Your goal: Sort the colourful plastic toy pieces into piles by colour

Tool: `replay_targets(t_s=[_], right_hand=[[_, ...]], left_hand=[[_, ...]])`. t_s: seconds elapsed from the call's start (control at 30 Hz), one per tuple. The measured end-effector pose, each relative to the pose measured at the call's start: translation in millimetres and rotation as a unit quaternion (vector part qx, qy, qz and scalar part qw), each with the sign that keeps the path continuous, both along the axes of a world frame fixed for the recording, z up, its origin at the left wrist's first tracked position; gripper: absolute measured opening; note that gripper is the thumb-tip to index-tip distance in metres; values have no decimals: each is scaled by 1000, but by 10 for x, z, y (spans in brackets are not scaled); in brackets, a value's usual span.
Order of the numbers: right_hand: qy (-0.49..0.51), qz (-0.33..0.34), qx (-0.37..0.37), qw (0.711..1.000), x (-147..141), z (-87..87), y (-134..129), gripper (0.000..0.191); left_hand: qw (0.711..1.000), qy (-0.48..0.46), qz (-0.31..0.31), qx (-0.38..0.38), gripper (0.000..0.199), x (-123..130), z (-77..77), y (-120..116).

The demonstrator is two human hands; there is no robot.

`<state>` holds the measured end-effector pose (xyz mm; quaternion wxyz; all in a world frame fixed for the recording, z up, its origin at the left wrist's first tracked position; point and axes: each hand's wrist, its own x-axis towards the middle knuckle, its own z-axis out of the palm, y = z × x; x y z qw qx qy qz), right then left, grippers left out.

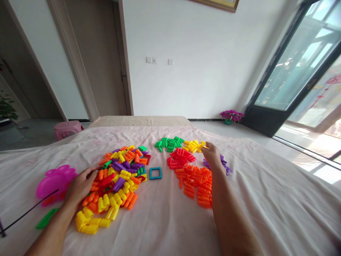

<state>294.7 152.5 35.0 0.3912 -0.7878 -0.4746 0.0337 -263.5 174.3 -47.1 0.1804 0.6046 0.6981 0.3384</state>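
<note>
Left grip point(80, 184) at the mixed pile point(117, 185), right grip point(212, 155) at the yellow cluster point(194, 146).
At left of the frame, the left grip curls against the pile's left edge; whether it holds a piece cannot be told. Pieces there lie at many angles; the orange tubes point(130, 201) at its lower right have long axes leaning up rightward. Right of centre, the yellow cluster lies between the green cluster point(169, 143) and the right grip; which way its small pieces point cannot be made out. The right grip's fingertips bend together at its right end, and what they grasp, if anything, is unclear. Good handling probably calls for a light pinch across a tube's long axis, wrist clear of the purple cluster point(226, 167).
</note>
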Motion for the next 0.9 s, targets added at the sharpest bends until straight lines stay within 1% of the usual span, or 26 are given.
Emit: replay_targets(t_s=[0.07, 0.13, 0.17, 0.23, 0.3, 0.37, 0.43, 0.47, 0.53, 0.63, 0.73, 0.8, 0.9], right_hand=[[57, 3, 48, 997, -25, 1, 20, 59], [80, 23, 76, 994, -120, 41, 43, 55], [79, 40, 76, 993, -194, 70, 54, 51], [62, 90, 52, 993, -399, 129, 73, 40], [28, 166, 17, 986, -676, 161, 74, 31], [-13, 264, -11, 964, -1009, 149, 48, 26], [-46, 366, -34, 929, -1354, 92, -6, 26], [-61, 408, -44, 910, -1515, 51, -40, 27], [-90, 464, -60, 879, -1788, -38, -116, 28], [-143, 487, -67, 859, -2042, -154, -218, 33], [-203, 484, -79, 847, -2146, -221, -276, 32], [-223, 477, -86, 846, -2174, -250, -292, 30], [-227, 467, -82, 851, -2199, -287, -308, 27]], left_hand=[[1000, 3, -1, 0, 41, 2, 10, -4], [1000, 5, -3, 1, 41, 6, 19, -9], [1000, 5, -4, 1, 41, 8, 23, -11], [1000, 6, -3, 1, 41, 13, 28, -14], [1000, 8, 0, -2, 41, 15, 29, -15], [1000, 8, 0, -4, 40, 14, 26, -12], [1000, 4, -3, -4, 41, 10, 20, -7], [1000, 3, -3, -4, 41, 8, 17, -5], [1000, 3, -2, -5, 42, 5, 12, -3], [1000, -4, -4, -4, 42, 8, 6, -5], [1000, -20, -7, 1, 42, 13, -5, -2], [1000, -23, -5, 0, 42, 14, -12, 2], [1000, -20, -6, -3, 41, 14, -10, 2]])
